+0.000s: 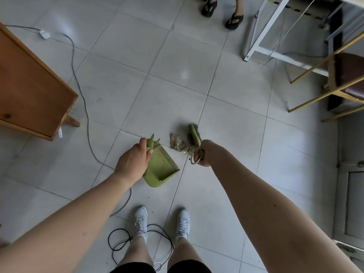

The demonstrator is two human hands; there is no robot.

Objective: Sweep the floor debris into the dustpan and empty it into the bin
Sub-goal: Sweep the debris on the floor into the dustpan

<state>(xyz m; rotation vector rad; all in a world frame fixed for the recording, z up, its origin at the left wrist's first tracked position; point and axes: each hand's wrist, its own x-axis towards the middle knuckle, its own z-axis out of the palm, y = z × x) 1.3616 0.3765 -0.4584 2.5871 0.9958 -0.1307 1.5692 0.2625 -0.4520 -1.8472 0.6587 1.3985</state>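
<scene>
My left hand (132, 161) grips the handle of a small green dustpan (162, 169), held just above the tiled floor with its mouth toward my feet. My right hand (202, 154) grips the handle of a green hand brush (194, 133), whose dark bristles rest against a pile of brownish debris (178, 144) on the floor. The debris lies between the dustpan's handle end and the brush. No bin is in view.
A wooden table (29, 91) stands at the left, with a grey cable (82, 99) trailing past it. A black cable (118, 243) loops around my white shoes. A white table frame (256, 36) and a chair (346, 79) stand at the right. Another person's sandalled feet (234, 20) are at the top.
</scene>
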